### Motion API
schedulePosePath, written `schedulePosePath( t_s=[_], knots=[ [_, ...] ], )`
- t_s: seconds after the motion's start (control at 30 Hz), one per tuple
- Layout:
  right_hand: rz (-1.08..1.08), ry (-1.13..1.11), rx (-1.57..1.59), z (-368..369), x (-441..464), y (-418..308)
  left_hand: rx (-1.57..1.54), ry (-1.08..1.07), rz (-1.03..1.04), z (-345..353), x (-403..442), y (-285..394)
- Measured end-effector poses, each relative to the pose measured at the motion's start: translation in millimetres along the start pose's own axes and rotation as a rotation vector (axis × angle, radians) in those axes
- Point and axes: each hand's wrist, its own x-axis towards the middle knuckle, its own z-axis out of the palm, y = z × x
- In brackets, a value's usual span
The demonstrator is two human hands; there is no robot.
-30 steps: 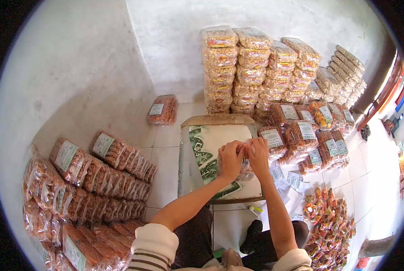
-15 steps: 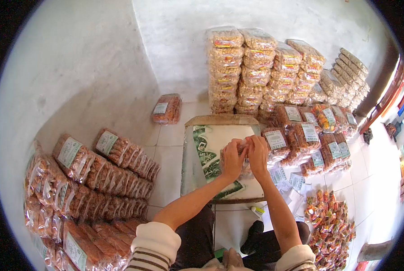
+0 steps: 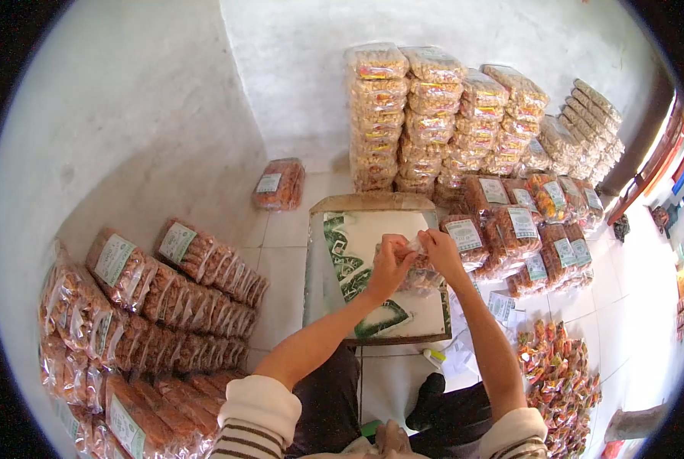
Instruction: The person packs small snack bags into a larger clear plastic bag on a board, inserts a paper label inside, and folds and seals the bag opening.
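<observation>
A clear plastic bag of brown snacks [image 3: 420, 281] rests on a low table with a white and green printed top [image 3: 361, 229]. At the bag's upper end, my left hand [image 3: 389, 268] has its fingers closed on the plastic from the left. My right hand [image 3: 440, 252] pinches the same gathered plastic from the right, close to the left. Both forearms reach over the near edge of the table. The fingertips partly cover the bag's mouth, so whether it is sealed cannot be seen.
Rows of packed brown snack bags [image 3: 158, 294] fill the left side. Behind the table stand tall stacks of pale snack bags [image 3: 376, 115]. Labelled bags [image 3: 510, 229] lie at the right, near loose paper labels [image 3: 501, 307] and a heap of small colourful packets [image 3: 556, 375].
My hands have drawn slightly apart at the top of the bag, the right one moving rightward. More of the bag's body shows below them.
</observation>
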Motion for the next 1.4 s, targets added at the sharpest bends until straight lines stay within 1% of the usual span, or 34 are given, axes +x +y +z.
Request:
schedulePosePath(
  t_s=[0.03, 0.1, 0.13, 0.2, 0.23, 0.3, 0.33, 0.4, 0.43, 0.5, 0.53, 0.6, 0.63, 0.7, 0.73, 0.8, 0.83, 0.9, 0.93, 1.0, 1.03, 1.1, 1.13, 1.23, 1.3, 1.33, 1.4],
  knots=[
    [0.001, -0.001, 0.0, -1.4, 5.5, 7.5, 0.0, 0.0, -0.002, -1.3, -1.1, 5.3],
    [0.065, -0.215, -0.071, -4.5, 15.1, 16.8, 0.204, -0.052, 0.054, -2.9, -2.5, 12.3],
    [0.067, -0.212, -0.07, -6.7, 15.8, 19.2, 0.204, -0.056, 0.054, -1.6, -3.4, 11.7],
    [0.034, -0.297, 0.066, -12.4, 15.5, 22.3, 0.439, 0.014, 0.21, 2.6, -3.9, 18.3],
    [0.036, -0.294, 0.066, -15.9, 16.7, 22.1, 0.437, 0.011, 0.211, 3.4, -4.4, 24.6],
    [0.208, -0.491, 0.132, -22.1, 21.0, 16.5, 0.762, 0.036, 0.32, 2.4, -6.1, 38.0],
    [0.206, -0.491, 0.132, -24.5, 22.4, 11.3, 0.764, 0.037, 0.321, 2.1, -5.8, 37.6],
    [0.252, -0.619, -0.003, -28.0, 24.0, 1.3, 0.808, 0.026, 0.333, 1.6, -5.7, 35.0],
    [0.252, -0.618, -0.004, -28.0, 23.6, 1.9, 0.807, 0.026, 0.333, 1.9, -6.1, 32.2],
    [0.218, -0.606, 0.07, -28.0, 21.0, 2.3, 0.906, 0.069, 0.374, 2.6, -6.5, 28.8],
    [0.218, -0.606, 0.07, -29.3, 19.6, 1.7, 0.905, 0.069, 0.374, 2.6, -6.5, 28.4],
    [0.091, -0.58, -0.076, -31.8, 16.7, -0.5, 0.848, 0.078, 0.425, 1.1, -6.7, 28.1],
    [0.091, -0.581, -0.075, -31.5, 15.9, 0.1, 0.849, 0.078, 0.425, 0.8, -6.5, 28.0],
    [0.212, -0.564, 0.02, -30.9, 13.1, 2.8, 0.844, 0.074, 0.438, 0.6, -6.3, 28.4],
    [0.213, -0.563, 0.021, -28.8, 10.7, 6.9, 0.844, 0.073, 0.438, 0.7, -6.5, 29.0],
    [0.189, -0.403, 0.212, -24.1, 2.7, 11.3, 0.832, 0.076, 0.445, 1.2, -6.5, 30.2],
    [0.189, -0.402, 0.213, -24.4, -2.6, 10.2, 0.832, 0.076, 0.446, 2.0, -6.7, 30.4],
    [-0.178, -0.144, -0.216, -27.5, -15.9, 1.2, 0.854, 0.089, 0.436, 3.3, -7.0, 30.8],
    [-0.178, -0.144, -0.215, -30.6, -25.6, -9.9, 0.855, 0.089, 0.435, 3.0, -7.2, 32.5],
    [-0.498, 0.135, -0.372, -36.2, -43.1, -29.3, 0.852, 0.075, 0.419, 2.8, -7.4, 34.8],
    [-0.492, 0.135, -0.374, -34.5, -47.5, -26.7, 0.848, 0.07, 0.417, 3.0, -8.3, 35.3],
    [-0.6, 0.143, -0.503, -28.4, -52.8, -16.9, 0.905, 0.063, 0.402, 3.6, -9.0, 35.2],
    [-0.6, 0.146, -0.503, -26.2, -53.2, -11.9, 0.905, 0.062, 0.405, 4.2, -9.0, 33.9],
    [-0.657, 0.169, -0.436, -24.2, -51.0, 0.3, 0.929, 0.046, 0.436, 2.0, -9.1, 28.5],
    [-0.681, 0.108, -0.4, -26.5, -52.0, 5.3, 0.902, 0.028, 0.449, 2.3, -8.9, 27.9],
    [-0.679, 0.113, -0.4, -26.6, -51.7, 5.7, 0.902, 0.025, 0.453, 2.8, -8.1, 29.2],
    [-0.66, 0.115, -0.327, -25.5, -50.3, 5.7, 0.805, 0.05, 0.553, 2.4, -7.2, 30.9]
  ],
)
